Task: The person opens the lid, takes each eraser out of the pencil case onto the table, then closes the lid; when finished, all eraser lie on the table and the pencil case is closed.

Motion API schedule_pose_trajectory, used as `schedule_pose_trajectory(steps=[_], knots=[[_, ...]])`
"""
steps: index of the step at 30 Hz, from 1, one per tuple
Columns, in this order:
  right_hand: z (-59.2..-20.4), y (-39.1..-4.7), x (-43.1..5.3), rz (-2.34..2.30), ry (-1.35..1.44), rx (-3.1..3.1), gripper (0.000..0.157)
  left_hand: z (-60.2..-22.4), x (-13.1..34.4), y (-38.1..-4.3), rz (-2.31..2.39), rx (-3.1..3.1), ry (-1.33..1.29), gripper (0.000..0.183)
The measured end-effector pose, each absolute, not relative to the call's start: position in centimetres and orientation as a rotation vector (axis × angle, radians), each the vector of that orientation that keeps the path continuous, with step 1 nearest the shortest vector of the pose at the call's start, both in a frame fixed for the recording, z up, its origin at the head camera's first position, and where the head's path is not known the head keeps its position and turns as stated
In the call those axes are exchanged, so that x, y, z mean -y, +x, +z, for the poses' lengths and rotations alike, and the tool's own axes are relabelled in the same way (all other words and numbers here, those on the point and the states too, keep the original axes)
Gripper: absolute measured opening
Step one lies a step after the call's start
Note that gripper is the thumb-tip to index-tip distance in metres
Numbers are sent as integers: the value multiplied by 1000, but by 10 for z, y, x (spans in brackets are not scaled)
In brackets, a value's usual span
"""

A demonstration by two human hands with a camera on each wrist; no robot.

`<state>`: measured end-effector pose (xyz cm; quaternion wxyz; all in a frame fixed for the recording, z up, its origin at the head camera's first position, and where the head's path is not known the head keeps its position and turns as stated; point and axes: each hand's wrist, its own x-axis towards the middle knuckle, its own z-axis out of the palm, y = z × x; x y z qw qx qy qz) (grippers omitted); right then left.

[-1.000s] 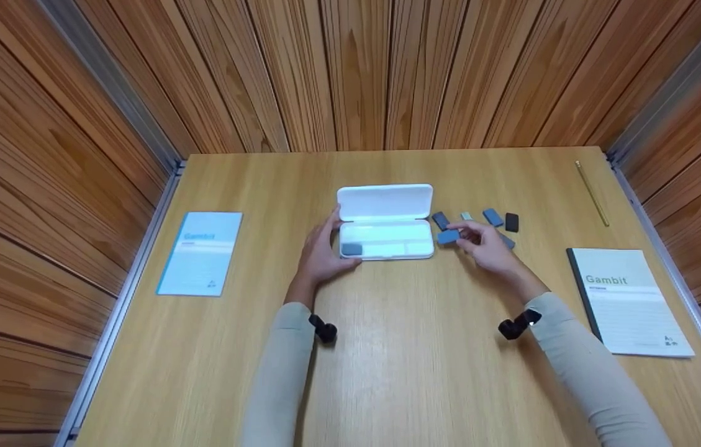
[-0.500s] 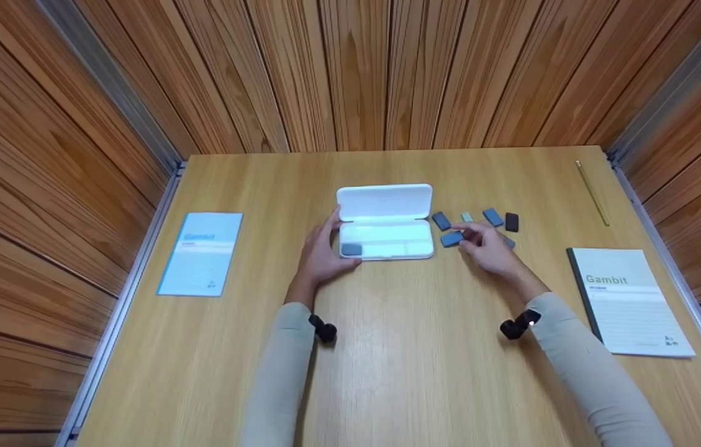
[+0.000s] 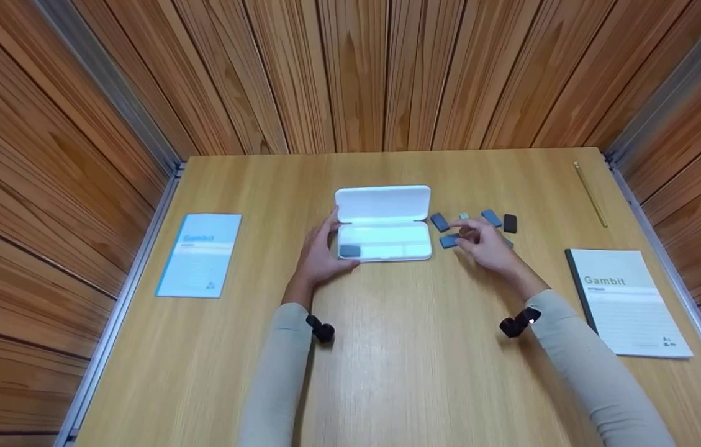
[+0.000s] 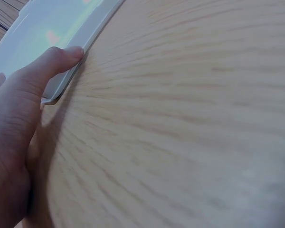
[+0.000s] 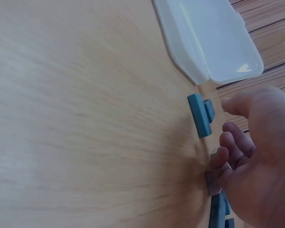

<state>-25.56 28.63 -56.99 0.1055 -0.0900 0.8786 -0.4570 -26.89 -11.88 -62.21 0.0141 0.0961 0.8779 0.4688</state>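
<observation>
A white pencil case (image 3: 384, 241) lies open on the table with its lid raised at the back. One dark grey-blue block (image 3: 350, 251) is in its front left compartment. My left hand (image 3: 321, 251) grips the case's left end; in the left wrist view its thumb (image 4: 61, 59) lies on the front rim. Right of the case, a small blue block (image 3: 448, 241) rests on the table beside my right hand (image 3: 488, 247). In the right wrist view the fingers are loosely bent, and the thumb and forefinger stand apart from that block (image 5: 199, 115).
Another blue block (image 3: 439, 222), a pale green piece (image 3: 464, 216), a further blue block (image 3: 491, 218) and a black block (image 3: 510, 223) lie around the right hand. A notebook stands on each side: blue-edged (image 3: 198, 256) and black-spined (image 3: 629, 304). A gold pencil (image 3: 590, 194) lies back right.
My right hand has let go of the small blue block, which now lies on the table right of the case. The left hand keeps its grip on the case.
</observation>
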Motion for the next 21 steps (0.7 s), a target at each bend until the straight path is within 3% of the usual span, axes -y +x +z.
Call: schedule_pose_trajectory(steps=[11,21], knots=[[-559,-262,-259,-1333,-365,-2586,42,-619,125,-273,1542,-2660,423,127],[-556,-263,-224,-1336,-424,-2518,42,-620,123,-270,1541,-2650,362,124]])
